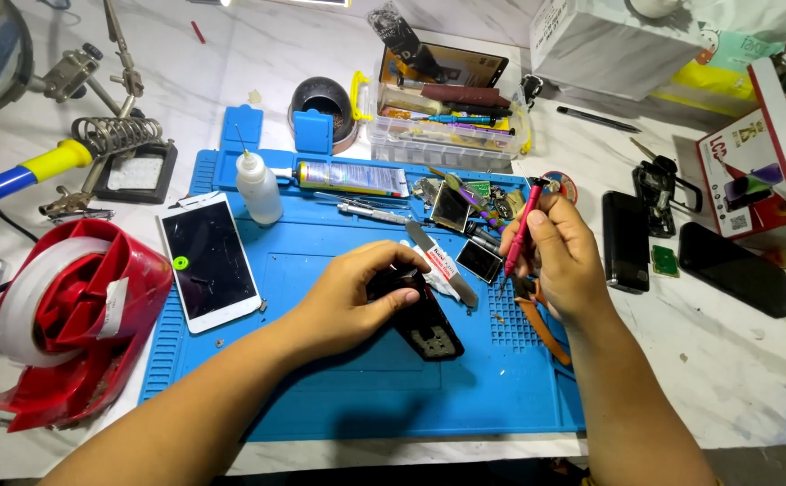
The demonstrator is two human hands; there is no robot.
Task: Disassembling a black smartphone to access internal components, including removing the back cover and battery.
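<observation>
Both hands are busy: my left hand [357, 297] pins a dark phone frame [424, 319] on the blue mat [321, 378], my right hand [560, 256] grips a red screwdriver [524, 229]; bare mat lies below my left hand.

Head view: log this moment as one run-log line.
left hand: pressing down dark phone body | right hand: gripping red screwdriver, tip down | surface: blue repair mat | nearby: white phone

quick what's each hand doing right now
Left hand: fingers closed on the black phone.
Right hand: holding the red screwdriver.
</observation>
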